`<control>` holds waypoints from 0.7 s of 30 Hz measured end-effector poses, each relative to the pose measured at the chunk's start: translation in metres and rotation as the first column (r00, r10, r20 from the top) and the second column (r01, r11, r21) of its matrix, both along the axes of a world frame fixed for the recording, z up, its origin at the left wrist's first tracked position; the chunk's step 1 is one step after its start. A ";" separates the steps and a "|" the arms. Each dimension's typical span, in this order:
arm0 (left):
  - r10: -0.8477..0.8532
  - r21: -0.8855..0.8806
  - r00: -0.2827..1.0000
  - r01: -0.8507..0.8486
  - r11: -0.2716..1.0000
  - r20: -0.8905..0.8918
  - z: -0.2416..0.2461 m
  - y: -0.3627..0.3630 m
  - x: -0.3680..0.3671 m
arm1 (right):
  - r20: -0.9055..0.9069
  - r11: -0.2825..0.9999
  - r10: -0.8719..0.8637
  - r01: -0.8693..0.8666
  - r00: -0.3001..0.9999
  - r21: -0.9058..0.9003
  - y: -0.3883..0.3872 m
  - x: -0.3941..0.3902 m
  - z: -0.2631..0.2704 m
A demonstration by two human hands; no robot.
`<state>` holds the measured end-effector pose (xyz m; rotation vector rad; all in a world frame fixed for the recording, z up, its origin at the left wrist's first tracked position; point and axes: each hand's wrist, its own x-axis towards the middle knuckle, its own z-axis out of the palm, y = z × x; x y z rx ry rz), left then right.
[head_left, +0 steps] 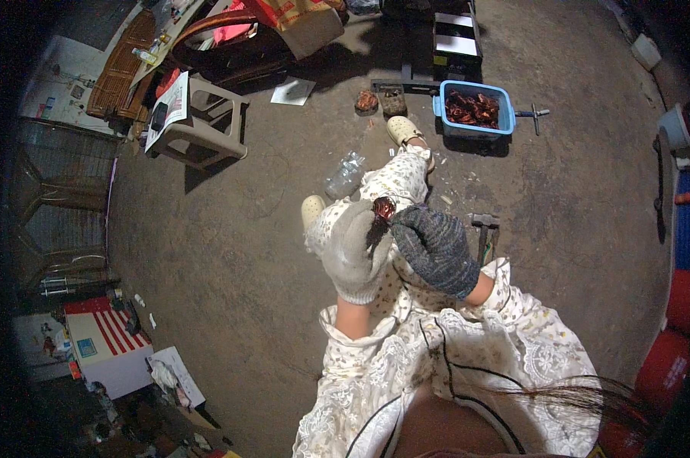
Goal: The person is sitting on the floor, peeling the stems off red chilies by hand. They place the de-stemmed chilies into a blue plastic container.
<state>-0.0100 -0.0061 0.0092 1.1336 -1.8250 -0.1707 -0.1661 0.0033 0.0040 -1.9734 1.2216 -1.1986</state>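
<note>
A small coil of reddish copper wire point(384, 209) is held above my lap between both gloved hands. My left hand point(356, 249), in a pale knit glove with a dark stained palm, curls around the coil's left side. In a dark grey knit glove, my right hand point(434, 246) has its fingers bunched at the coil's right edge. What its fingertips pinch is hidden. Beyond my feet stands a light blue plastic basin point(476, 134) with a heap of copper wire scraps point(471, 109) in it.
A hammer point(485, 229) lies right of my legs, near small pale scraps. A clear plastic bottle point(345, 176) lies left of them. Ahead stand two small containers, one holding copper pieces point(367, 101). A plastic stool point(207, 131) stands far left, and a metal T-shaped tool point(534, 114) is beside the basin.
</note>
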 end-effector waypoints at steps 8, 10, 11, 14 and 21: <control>0.133 0.151 0.950 -0.093 0.984 -0.283 -0.004 -0.001 -0.006 | 0.113 0.999 0.034 -0.034 0.993 0.004 0.000 -0.001 -0.002; 0.205 0.365 0.864 -0.026 0.931 -0.460 0.002 0.001 -0.005 | 0.172 0.996 0.056 -0.067 0.983 0.055 0.002 -0.003 0.001; 0.254 0.460 0.807 0.025 0.888 -0.533 0.005 0.002 -0.003 | 0.213 0.987 0.080 -0.107 0.974 0.121 0.003 -0.006 0.003; 0.174 0.451 0.771 0.160 0.878 -0.612 0.002 -0.004 0.002 | 0.238 0.974 0.124 -0.163 0.963 0.155 0.006 -0.005 -0.003; 0.281 0.420 0.324 0.536 0.732 -0.903 0.005 -0.005 0.006 | 0.267 0.947 0.150 -0.216 0.952 0.240 -0.005 -0.006 -0.019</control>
